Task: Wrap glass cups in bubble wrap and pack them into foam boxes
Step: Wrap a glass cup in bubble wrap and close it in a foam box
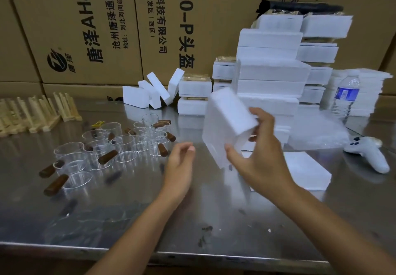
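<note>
**Cups sit unwrapped left of the box**

Far left of the box, wooden racks lie on the table. Nearer the box, still to its left, the cups stand in a loose cluster. They are clear glass with brown handles, none is wrapped, and several touch. Just left of the box the left hand hovers over the table with its fingers loosely curled, holding nothing. The right hand grips the box from the right, thumb at its lower edge and fingers behind it. It holds the box tilted in the air. Blur hides whether the box is open or lidded.

Behind and right of the box rises a stack of more foam boxes. Further right are the bubble wrap, a bottle and a controller.

The risks seem to lie on both sides of the box. If it swings left it could knock the crowded cups together, and glass on steel would likely slide or chip. If it swings back it could nudge the uneven stack and bring boxes down. The foam is light and held by one hand only, so it may slip.

The table is polished steel, scuffed and reflective, with dark specks below the box. Printed cartons wall the space behind it.
</note>
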